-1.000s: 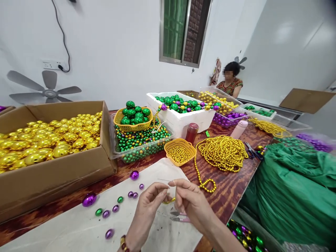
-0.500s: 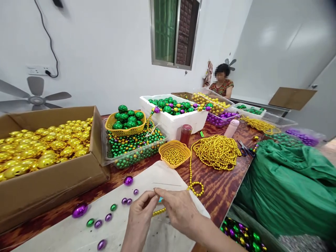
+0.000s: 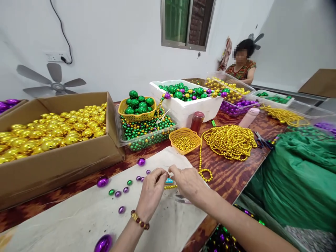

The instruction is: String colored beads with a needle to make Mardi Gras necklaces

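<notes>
My left hand [image 3: 154,189], with a beaded bracelet [image 3: 140,219] on its wrist, is closed in a pinch over the pale sheet [image 3: 86,213]. My right hand [image 3: 187,180] is closed close beside it, thumb and forefinger together. What the fingertips hold is too small to make out. Just below the hands lie a small blue item [image 3: 169,181] and a short row of gold beads [image 3: 171,187]. A pair of metal snips [image 3: 182,199] sits partly under my right hand. Several purple and green balls, such as a purple one [image 3: 102,181], lie to the left.
A carton of gold balls [image 3: 63,164] stands left. Behind are a yellow basket of gold beads [image 3: 185,140], a white foam box [image 3: 181,108], a red jar [image 3: 197,121] and heaped gold strands [image 3: 228,141]. A green sack [image 3: 299,182] is right; a person [image 3: 243,66] sits behind.
The view has shifted, so the scene sits further right and higher. The bracelet and the snips now show. Both hands remain close together, fingers still pinched.
</notes>
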A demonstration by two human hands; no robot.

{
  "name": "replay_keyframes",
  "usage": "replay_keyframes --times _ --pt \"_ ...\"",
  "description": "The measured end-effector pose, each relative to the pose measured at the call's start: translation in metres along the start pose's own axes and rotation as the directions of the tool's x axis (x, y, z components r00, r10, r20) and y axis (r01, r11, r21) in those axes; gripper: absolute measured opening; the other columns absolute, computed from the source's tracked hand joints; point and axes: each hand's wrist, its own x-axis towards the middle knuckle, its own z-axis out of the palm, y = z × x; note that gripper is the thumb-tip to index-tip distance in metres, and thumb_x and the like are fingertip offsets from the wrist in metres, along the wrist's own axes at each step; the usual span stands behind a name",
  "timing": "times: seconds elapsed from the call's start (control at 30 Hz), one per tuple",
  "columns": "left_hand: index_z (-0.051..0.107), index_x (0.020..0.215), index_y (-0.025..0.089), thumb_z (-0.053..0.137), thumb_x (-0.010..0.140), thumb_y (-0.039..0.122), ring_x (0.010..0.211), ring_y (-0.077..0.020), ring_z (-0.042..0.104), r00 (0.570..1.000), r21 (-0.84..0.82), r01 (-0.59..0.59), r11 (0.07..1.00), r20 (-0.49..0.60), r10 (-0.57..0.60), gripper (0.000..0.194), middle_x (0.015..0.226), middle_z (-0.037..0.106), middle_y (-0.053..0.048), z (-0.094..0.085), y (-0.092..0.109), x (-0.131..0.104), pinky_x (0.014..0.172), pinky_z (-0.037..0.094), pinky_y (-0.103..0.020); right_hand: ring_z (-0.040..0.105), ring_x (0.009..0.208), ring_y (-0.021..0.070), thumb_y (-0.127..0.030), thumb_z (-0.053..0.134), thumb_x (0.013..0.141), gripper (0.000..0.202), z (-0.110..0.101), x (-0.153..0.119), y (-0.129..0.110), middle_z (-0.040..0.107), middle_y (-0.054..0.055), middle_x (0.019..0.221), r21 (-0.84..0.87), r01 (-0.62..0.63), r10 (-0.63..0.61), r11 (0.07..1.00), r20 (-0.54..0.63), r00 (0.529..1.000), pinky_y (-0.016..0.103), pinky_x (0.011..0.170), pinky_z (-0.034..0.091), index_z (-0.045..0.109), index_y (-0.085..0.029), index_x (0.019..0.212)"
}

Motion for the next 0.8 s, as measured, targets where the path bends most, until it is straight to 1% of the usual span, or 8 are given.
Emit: replay_keyframes --times 0.13,0.27,0.3,0.37,0.43,0.47,0.63,0.8 --pt "0.055 0.062 0.018 0.050 0.081 0.024 0.057 -0.0125 0.038 0.991 -0.151 0.129 0.980 0.056 -0.121 0.021 0.056 0.043 0.004 -0.002 0.000 0.005 0.056 0.028 -0.024 0.068 0.071 0.0247 -0.008 0.047 0.088 0.016 0.002 0.008 0.005 0.072 0.010 0.082 0.082 0.020 -0.018 0.996 -0.026 1.000 0.029 0.060 0.044 0.057 -0.016 0.098" --pt "0.061 0.069 0.016 0.053 0.083 0.029 0.058 -0.0110 0.036 0.983 -0.386 0.182 0.904 0.075 -0.166 0.022 0.058 0.045 0.003 -0.001 -0.003 0.003 0.056 0.029 -0.023 0.060 0.110 0.0206 -0.009 0.045 0.092 0.023 0.008 0.006 0.008 0.064 0.011 0.121 0.269 0.057 -0.021 0.962 -0.132 0.991 0.031 0.088 0.046 0.062 -0.018 0.104" --pt "0.062 0.070 0.015 0.054 0.083 0.029 0.059 -0.0108 0.037 0.985 -0.406 0.171 0.898 0.063 -0.160 0.021 0.059 0.046 0.003 0.000 -0.004 0.001 0.057 0.030 -0.022 0.055 0.117 0.0199 -0.011 0.047 0.093 0.022 0.012 0.005 0.008 0.061 0.010 0.127 0.432 0.058 0.021 0.900 -0.175 0.984 0.031 0.095 0.042 0.063 -0.019 0.105" --pt "0.063 0.070 0.015 0.057 0.083 0.028 0.060 -0.0104 0.037 0.989 -0.399 0.147 0.905 0.044 -0.141 0.020 0.060 0.047 0.003 0.002 -0.006 -0.002 0.058 0.031 -0.022 0.054 0.118 0.0205 -0.018 0.055 0.090 0.015 0.021 0.003 0.005 0.061 0.009 0.124 0.805 0.059 0.185 0.590 -0.206 0.961 0.033 0.101 0.038 0.068 -0.019 0.098" --pt "0.062 0.068 0.015 0.058 0.083 0.029 0.060 -0.0100 0.038 0.991 -0.378 0.133 0.916 0.034 -0.130 0.021 0.059 0.047 0.003 0.005 -0.008 -0.005 0.058 0.031 -0.022 0.058 0.107 0.0211 -0.022 0.064 0.084 0.006 0.030 0.003 -0.001 0.064 0.006 0.111 0.974 0.068 0.339 0.216 -0.140 0.930 0.033 0.096 0.041 0.069 -0.019 0.084" --pt "0.062 0.067 0.015 0.059 0.084 0.030 0.059 -0.0099 0.038 0.991 -0.380 0.134 0.915 0.031 -0.132 0.023 0.059 0.047 0.003 0.007 -0.009 -0.007 0.057 0.030 -0.022 0.059 0.103 0.0204 -0.022 0.066 0.081 0.004 0.035 0.003 -0.005 0.064 0.005 0.107 0.990 0.066 0.386 0.123 -0.110 0.916 0.032 0.093 0.042 0.069 -0.019 0.080" --pt "0.063 0.072 0.014 0.059 0.086 0.036 0.059 -0.0093 0.038 0.984 -0.528 0.168 0.832 0.047 -0.169 0.026 0.058 0.047 0.003 0.014 -0.011 -0.011 0.059 0.032 -0.022 0.054 0.093 0.0150 -0.023 0.063 0.084 0.006 0.043 0.004 -0.021 0.059 0.000 0.094 0.996 0.077 0.480 -0.050 -0.044 0.876 0.026 0.086 0.040 0.063 -0.020 0.079" --pt "0.064 0.080 0.013 0.060 0.087 0.039 0.053 -0.0068 0.028 0.972 -0.599 0.232 0.766 0.106 -0.211 0.027 0.056 0.037 0.006 0.012 -0.015 -0.015 0.053 0.023 -0.022 0.056 0.087 0.0147 -0.034 0.058 0.088 0.016 0.040 0.005 -0.014 0.054 -0.001 0.086 0.957 0.141 0.521 -0.253 0.012 0.853 0.031 0.085 0.044 0.054 -0.022 0.079"
